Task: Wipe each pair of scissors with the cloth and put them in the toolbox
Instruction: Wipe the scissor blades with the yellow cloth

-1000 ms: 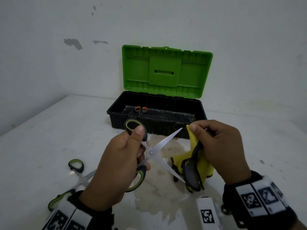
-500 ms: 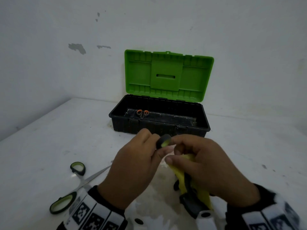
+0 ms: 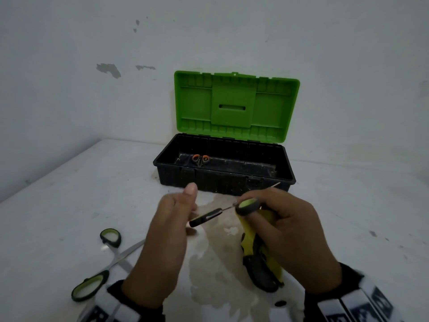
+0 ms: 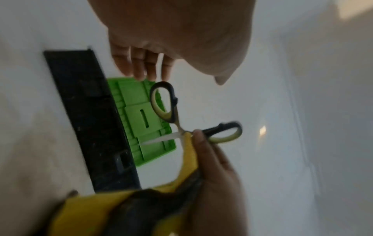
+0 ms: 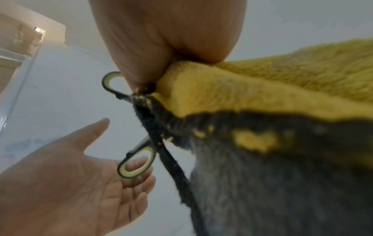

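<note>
My right hand (image 3: 285,228) pinches a green-and-black pair of scissors (image 3: 246,205) near the pivot, through the yellow-and-grey cloth (image 3: 260,263) that hangs below it. The blades are spread, and one tip points at the toolbox. My left hand (image 3: 171,228) hovers just left of the handles with fingers (image 4: 141,67) straight and holds nothing. In the right wrist view its palm (image 5: 80,183) lies behind the lower handle loop (image 5: 137,162). The black toolbox (image 3: 222,180) stands open with its green lid (image 3: 232,105) up. Orange-handled scissors (image 3: 200,159) lie inside.
Another green-and-black pair of scissors (image 3: 111,259) lies open on the white table at the front left, beside my left wrist. A damp stain (image 3: 216,270) spreads between my hands. Walls close in behind and to the left of the toolbox.
My left hand gripped the scissors' handles a second ago; it has let go and drawn back to the left. My right hand with the cloth has taken over the scissors.
</note>
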Available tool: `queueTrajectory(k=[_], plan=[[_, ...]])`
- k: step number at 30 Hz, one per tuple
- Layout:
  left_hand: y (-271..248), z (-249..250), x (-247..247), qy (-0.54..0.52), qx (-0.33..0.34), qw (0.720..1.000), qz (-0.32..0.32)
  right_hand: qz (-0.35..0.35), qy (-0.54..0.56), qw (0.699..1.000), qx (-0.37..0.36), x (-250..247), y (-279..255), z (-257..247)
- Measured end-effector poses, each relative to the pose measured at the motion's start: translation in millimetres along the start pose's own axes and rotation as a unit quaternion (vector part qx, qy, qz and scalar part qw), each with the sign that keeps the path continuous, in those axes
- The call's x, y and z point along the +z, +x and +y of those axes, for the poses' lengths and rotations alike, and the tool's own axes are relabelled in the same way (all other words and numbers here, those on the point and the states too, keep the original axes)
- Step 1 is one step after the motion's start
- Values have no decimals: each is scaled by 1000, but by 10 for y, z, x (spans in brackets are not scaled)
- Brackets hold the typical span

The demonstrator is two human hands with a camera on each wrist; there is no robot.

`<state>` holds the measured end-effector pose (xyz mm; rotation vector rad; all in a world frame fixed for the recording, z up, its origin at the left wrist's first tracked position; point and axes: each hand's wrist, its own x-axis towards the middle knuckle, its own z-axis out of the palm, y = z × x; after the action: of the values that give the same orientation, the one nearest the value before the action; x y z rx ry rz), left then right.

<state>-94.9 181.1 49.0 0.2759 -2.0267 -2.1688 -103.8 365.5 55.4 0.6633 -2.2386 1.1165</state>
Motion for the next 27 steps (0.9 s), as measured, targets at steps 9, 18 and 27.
queueTrajectory(k=[9, 18, 27], plan=[[-38, 46, 148, -335, -205, 915, -90, 12, -29, 997, -76, 47, -26, 60], [37, 113, 68, -297, -104, 948, -53, -53, -66, 996, 10, -255, -17, 83], [-95, 61, 133, -208, 24, 977, -49, 36, -22, 998, 40, -231, 161, -79]])
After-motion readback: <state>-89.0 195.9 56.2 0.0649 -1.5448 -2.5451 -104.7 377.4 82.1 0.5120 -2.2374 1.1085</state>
